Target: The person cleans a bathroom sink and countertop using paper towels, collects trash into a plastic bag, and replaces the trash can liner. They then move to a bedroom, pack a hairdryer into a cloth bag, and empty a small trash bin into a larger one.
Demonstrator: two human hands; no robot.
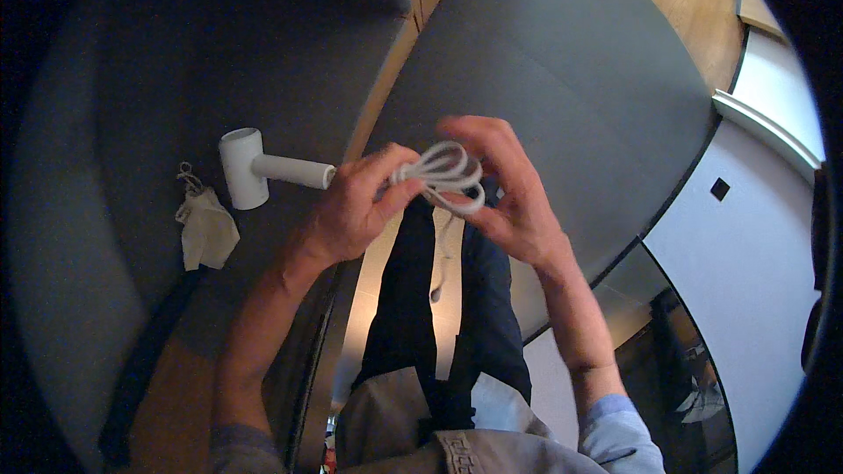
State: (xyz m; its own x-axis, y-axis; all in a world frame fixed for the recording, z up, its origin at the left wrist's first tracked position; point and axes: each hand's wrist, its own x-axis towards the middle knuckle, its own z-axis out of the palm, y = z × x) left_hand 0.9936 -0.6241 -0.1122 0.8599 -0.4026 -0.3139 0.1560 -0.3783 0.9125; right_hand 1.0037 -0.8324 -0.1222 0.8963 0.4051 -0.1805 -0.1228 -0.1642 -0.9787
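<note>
Between my hands is a bundle of looped white cord (451,174), gathered tight at its left end. My left hand (359,204) pinches that gathered end between thumb and fingers. Around the loops at the right curve the parted fingers of my right hand (520,194); they are blurred, and whether they grip the cord cannot be made out. A thin string with a small tip (435,294) hangs below the bundle. To the left of my left hand lies a white hair dryer (244,168), its handle end near my knuckles.
A pale cloth drawstring pouch (209,227) lies left of the hair dryer on a dark surface (296,92). A wooden edge (379,105) bounds this surface, with a grey floor (566,72) beyond. At right are a white wall (737,257) and a mirror-like panel (665,355).
</note>
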